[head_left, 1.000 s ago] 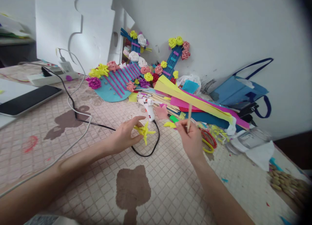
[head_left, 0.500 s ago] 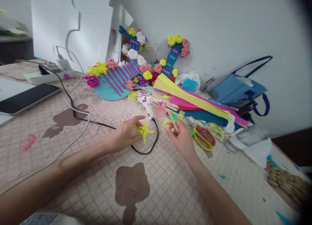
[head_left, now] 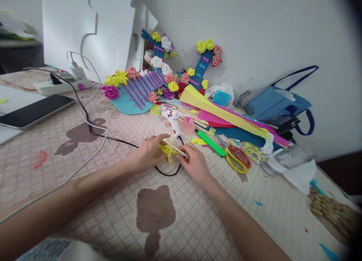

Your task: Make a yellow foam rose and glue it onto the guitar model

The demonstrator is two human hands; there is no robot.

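My left hand [head_left: 149,152] is closed on a yellow paper flower [head_left: 168,151] with pointed petals. In my right hand [head_left: 194,162] is a thin wooden stick [head_left: 177,148], pinched between the fingers and slanting up to the left, its far part across the flower. Whether the stick presses on the petals I cannot tell. Just beyond both hands lies a white glue gun [head_left: 174,124], its black cord [head_left: 172,175] looping beneath them. A green utility knife [head_left: 211,143] and a yellow paper scrap [head_left: 198,141] rest to the right of my right hand.
Scissors [head_left: 236,161] with red and yellow handles lie at right, near coloured paper sheets [head_left: 226,110]. Behind stands a blue board with paper flowers [head_left: 131,99]. A phone [head_left: 36,110] and a power strip [head_left: 60,85] are at left; a white cable [head_left: 70,174] crosses the left forearm.
My right hand has moved left with the stick, bringing it over the yellow flower. The green knife is now uncovered. My left hand keeps its hold, and the view has shifted slightly.
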